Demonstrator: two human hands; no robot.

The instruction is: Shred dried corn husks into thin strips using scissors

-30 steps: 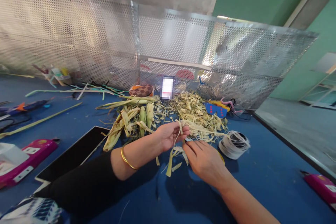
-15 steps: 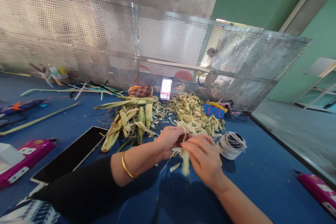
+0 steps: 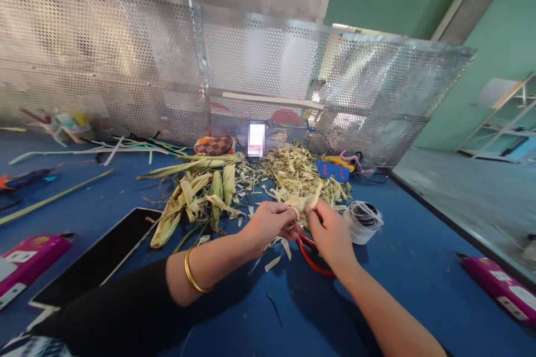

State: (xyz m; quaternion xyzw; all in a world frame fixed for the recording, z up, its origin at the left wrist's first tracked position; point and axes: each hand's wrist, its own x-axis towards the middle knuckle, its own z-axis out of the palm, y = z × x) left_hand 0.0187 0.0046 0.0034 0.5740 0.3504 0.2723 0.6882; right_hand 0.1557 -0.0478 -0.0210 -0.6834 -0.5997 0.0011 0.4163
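Observation:
My left hand (image 3: pixel 274 223) and my right hand (image 3: pixel 330 234) meet near the middle of the view. Between their fingertips runs a pale strip of corn husk (image 3: pixel 316 195), pinched by both. My left fingers are closed on its lower part, and the right thumb and forefinger grip it a little higher. Partly covered by my right hand, a red scissors handle (image 3: pixel 312 262) lies on the table. Just beyond the hands is a heap of shredded husk (image 3: pixel 293 170). Bundled whole corn husks (image 3: pixel 184 206) lie to the left of it.
A white spool of cord (image 3: pixel 364 223) stands right of my hands. A dark tablet-like panel (image 3: pixel 100 256) and magenta power strips (image 3: pixel 29 262) (image 3: pixel 498 287) lie nearer the sides. A lit phone (image 3: pixel 256 139) and checkered pouch (image 3: pixel 215 145) stand before the perforated metal screen (image 3: pixel 259 61).
My right hand has turned, and the husk strip that hung down below my fingers now points up and away. The red scissors handle has come into sight. The whole view has shifted slightly.

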